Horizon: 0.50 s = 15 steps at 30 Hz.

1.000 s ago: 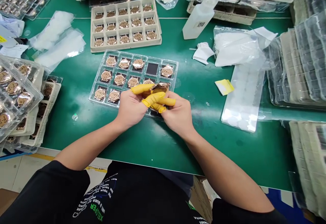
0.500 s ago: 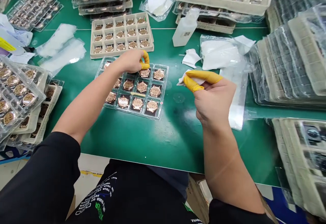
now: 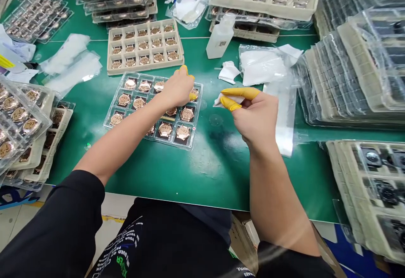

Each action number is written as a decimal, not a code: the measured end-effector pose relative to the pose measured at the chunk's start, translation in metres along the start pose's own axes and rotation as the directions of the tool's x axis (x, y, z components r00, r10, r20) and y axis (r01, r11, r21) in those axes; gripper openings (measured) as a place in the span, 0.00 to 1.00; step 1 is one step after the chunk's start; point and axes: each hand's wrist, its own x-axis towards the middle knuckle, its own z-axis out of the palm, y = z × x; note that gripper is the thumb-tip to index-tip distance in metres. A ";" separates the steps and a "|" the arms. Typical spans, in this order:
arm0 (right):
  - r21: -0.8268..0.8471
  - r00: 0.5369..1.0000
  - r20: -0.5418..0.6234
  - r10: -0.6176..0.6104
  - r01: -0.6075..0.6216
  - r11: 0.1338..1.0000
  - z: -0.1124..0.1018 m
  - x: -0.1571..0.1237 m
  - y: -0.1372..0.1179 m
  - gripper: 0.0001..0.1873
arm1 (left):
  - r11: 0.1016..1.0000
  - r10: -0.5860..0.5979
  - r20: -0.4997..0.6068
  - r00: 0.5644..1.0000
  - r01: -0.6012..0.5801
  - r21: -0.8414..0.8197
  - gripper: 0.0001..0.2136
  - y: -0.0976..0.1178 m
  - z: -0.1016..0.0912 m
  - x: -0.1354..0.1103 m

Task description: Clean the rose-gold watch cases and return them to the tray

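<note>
A clear plastic tray (image 3: 111,110) of rose-gold round watch cases lies on the green table in front of me. My left hand (image 3: 177,88), with yellow finger cots, rests over the tray's upper right cells, fingers curled down onto a case I cannot see clearly. My right hand (image 3: 253,113) hovers to the right of the tray, its yellow-capped thumb and forefinger pinching a small white cloth (image 3: 221,99).
A beige tray (image 3: 144,46) of more cases sits behind the clear one. A white bottle (image 3: 220,37), plastic bags (image 3: 265,65) and crumpled wipes lie beyond. Stacks of trays stand on the left (image 3: 22,117), right (image 3: 354,67) and far edges.
Both hands first held one case together above the tray. The left hand then reached to the tray's top row and slid rightward; the right hand drew away holding the cloth.
</note>
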 end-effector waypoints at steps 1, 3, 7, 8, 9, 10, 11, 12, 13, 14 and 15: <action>0.062 1.000 0.009 0.008 -0.009 0.998 0.002 0.001 0.002 0.12 | 1.000 -0.011 0.029 1.000 0.011 -0.016 0.11 0.003 0.000 -0.001; 0.168 1.000 -0.005 0.006 -0.005 0.986 0.005 0.002 0.003 0.11 | 0.998 -0.037 0.043 0.998 0.039 -0.058 0.11 0.012 -0.003 -0.013; 0.341 0.997 -0.070 -0.037 0.059 0.938 0.014 -0.004 -0.013 0.12 | 0.898 -0.004 -0.172 0.985 -0.072 -0.434 0.10 0.036 -0.011 -0.068; 0.376 0.997 -0.068 -0.046 0.069 0.924 0.017 -0.008 -0.020 0.12 | 0.805 -0.005 -0.182 0.983 -0.104 -0.585 0.10 0.040 -0.011 -0.084; 0.405 0.997 -0.050 -0.060 0.076 0.911 0.020 -0.013 -0.027 0.12 | 0.695 -0.012 -0.165 0.986 -0.110 -0.711 0.09 0.042 -0.010 -0.098; 0.423 0.997 -0.015 -0.081 0.080 0.903 0.023 -0.018 -0.034 0.11 | 0.604 -0.033 -0.139 0.990 -0.091 -0.792 0.09 0.043 -0.009 -0.110; 0.421 0.994 0.031 -0.109 0.086 0.903 0.026 -0.024 -0.040 0.11 | 0.542 -0.072 -0.129 0.989 -0.070 -0.838 0.11 0.043 -0.008 -0.120; 0.391 0.987 0.068 -0.148 0.110 0.914 0.029 -0.029 -0.045 0.11 | 0.503 -0.108 -0.124 0.986 -0.053 -0.863 0.14 0.042 -0.006 -0.128; 0.332 0.976 0.086 -0.200 0.161 0.930 0.031 -0.033 -0.049 0.11 | 0.486 -0.139 -0.128 0.982 -0.045 -0.873 0.16 0.040 -0.005 -0.133; 0.250 0.961 0.086 -0.264 0.236 0.939 0.033 -0.036 -0.051 0.12 | 0.482 -0.160 -0.143 0.977 -0.049 -0.875 0.17 0.039 -0.004 -0.136; 0.157 0.940 0.074 -0.334 0.320 0.934 0.034 -0.039 -0.052 0.13 | 0.484 -0.166 -0.156 0.974 -0.057 -0.873 0.16 0.038 -0.003 -0.138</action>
